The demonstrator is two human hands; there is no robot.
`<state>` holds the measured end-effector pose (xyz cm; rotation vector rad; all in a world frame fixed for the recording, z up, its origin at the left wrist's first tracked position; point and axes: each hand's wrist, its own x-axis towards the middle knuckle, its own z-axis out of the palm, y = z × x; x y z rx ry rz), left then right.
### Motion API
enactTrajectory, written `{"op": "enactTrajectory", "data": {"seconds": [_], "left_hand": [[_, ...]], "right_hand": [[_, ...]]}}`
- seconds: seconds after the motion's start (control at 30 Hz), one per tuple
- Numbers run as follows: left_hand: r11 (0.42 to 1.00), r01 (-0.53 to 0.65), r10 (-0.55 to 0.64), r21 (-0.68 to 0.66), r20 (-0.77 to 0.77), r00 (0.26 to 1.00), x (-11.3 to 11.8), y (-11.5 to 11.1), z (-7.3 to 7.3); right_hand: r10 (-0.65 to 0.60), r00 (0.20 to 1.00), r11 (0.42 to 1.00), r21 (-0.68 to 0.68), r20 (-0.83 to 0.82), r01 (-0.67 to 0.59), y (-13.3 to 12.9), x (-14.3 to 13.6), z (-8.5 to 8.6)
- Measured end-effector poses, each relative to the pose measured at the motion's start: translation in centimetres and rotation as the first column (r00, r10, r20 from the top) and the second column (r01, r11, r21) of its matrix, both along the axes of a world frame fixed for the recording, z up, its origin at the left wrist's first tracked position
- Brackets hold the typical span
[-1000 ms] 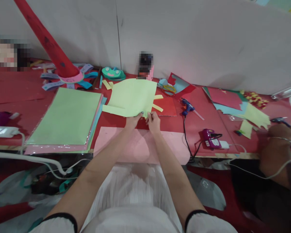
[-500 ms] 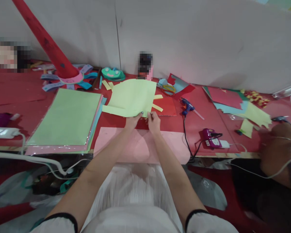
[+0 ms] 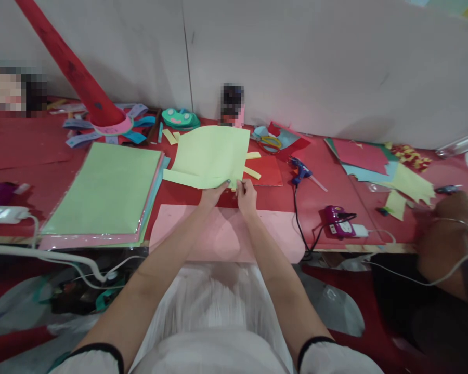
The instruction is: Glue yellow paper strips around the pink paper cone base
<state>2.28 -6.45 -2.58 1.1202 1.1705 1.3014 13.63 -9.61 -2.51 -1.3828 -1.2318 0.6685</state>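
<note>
A pale yellow-green sheet of paper is held slightly raised over the red table, its lower left strip partly cut free or folded. My left hand grips its bottom edge, thumb on top. Close beside it, my right hand pinches the lower right corner of the same sheet, fingers closed. Under and in front of my forearms lies a pink sheet. To the right, partly beneath the yellow-green sheet, is a red-orange sheet with narrow yellow strips by it.
A stack of coloured paper lies left. A blue glue gun with a cord, scissors and a purple power socket are right. A red paper cone stands back left. A co-worker's hand is far right.
Hardly anything differs. Both hands stay on the lower edge of the yellow-green sheet, and the whole view has shifted slightly.
</note>
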Motion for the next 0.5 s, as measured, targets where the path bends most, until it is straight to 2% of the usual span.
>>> {"op": "enactTrajectory", "data": {"seconds": [0.17,0.3,0.5], "left_hand": [[0.99,0.133,-0.137,-0.049,-0.093,0.986,0.09,-0.45,0.16],[0.987,0.158,-0.157,-0.006,-0.149,0.976,-0.03,-0.55,0.04],[0.975,0.221,-0.215,0.023,-0.155,0.964,0.12,-0.32,-0.27]], "right_hand": [[0.038,0.999,0.999,-0.013,-0.005,-0.038,0.02,0.12,-0.03],[0.037,0.999,0.999,0.003,0.006,-0.037,0.06,0.04,-0.1],[0.012,0.999,1.0,0.015,0.047,-0.012,0.03,0.02,0.01]]}}
